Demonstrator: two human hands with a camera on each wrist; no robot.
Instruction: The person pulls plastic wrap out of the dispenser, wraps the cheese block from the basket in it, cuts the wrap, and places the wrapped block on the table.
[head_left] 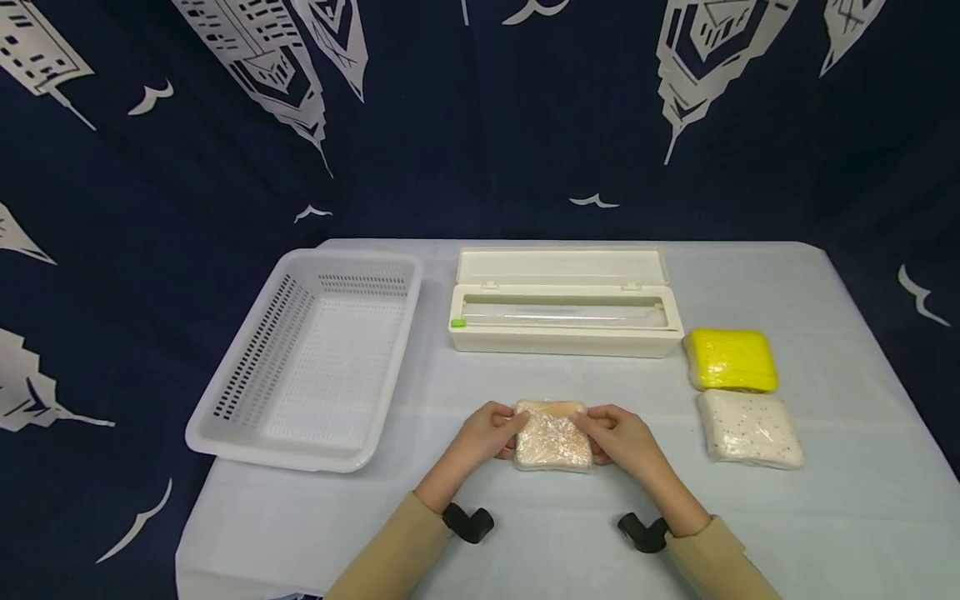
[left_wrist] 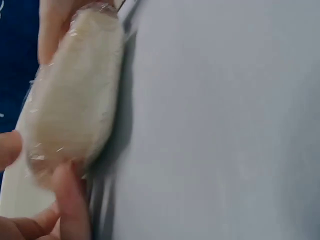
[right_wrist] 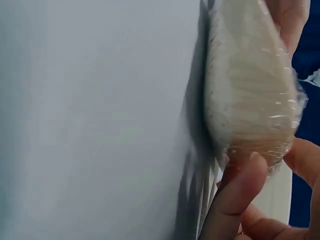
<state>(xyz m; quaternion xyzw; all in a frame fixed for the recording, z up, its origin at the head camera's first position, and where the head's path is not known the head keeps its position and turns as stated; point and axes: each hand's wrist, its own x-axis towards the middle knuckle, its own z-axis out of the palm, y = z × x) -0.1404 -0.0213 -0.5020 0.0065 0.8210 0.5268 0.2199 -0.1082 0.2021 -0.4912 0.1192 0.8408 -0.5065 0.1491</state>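
A tan and cream bread-like block wrapped in crinkled clear film is held between both hands, low over the front middle of the table. My left hand pinches its left edge, thumb on the near face. On the opposite edge, my right hand pinches it the same way. In the left wrist view the pale side of the wrapped block shows above the fingertips. The right wrist view has the film bunched at the end of the block, beside the thumb and fingers.
A white cling film dispenser stands behind the hands, lid up, roll inside, green slider at its left. To the left sits a white perforated basket. Film-wrapped yellow block and speckled white block lie at the right on the white-covered table.
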